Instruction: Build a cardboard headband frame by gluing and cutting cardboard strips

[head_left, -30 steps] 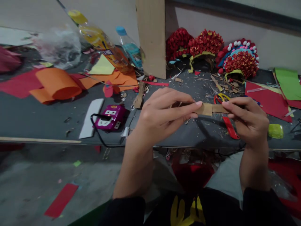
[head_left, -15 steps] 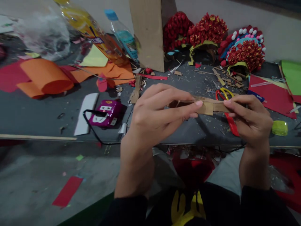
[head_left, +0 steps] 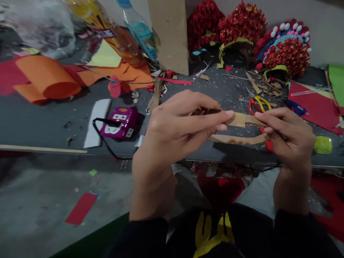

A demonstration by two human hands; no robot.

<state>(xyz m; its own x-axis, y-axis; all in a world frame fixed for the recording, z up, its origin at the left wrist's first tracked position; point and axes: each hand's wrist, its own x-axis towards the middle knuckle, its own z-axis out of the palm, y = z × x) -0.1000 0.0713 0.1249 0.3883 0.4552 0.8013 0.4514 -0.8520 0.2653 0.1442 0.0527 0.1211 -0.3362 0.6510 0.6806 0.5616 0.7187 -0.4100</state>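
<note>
A narrow cardboard strip, bent into a loop with a lighter overlapping piece on its near side, is stretched between my two hands above the table. My left hand pinches it between thumb and fingers near the middle. At the right end my right hand grips it between thumb and fingertips. Another stretch of the loop hangs lower, between the hands. Behind the right fingers lie scissors with red and yellow handles, partly hidden by the strip and hand.
A purple power socket block with a black cable sits at left, beside a white strip. Orange paper and bottles stand behind. Red flowered headpieces lean on the wall. A yellow tape roll lies at right.
The cardboard loop has tilted, so its lower stretch now shows beneath my fingers. Both hands keep their pinch. The view has shifted slightly, with the table's things sitting higher.
</note>
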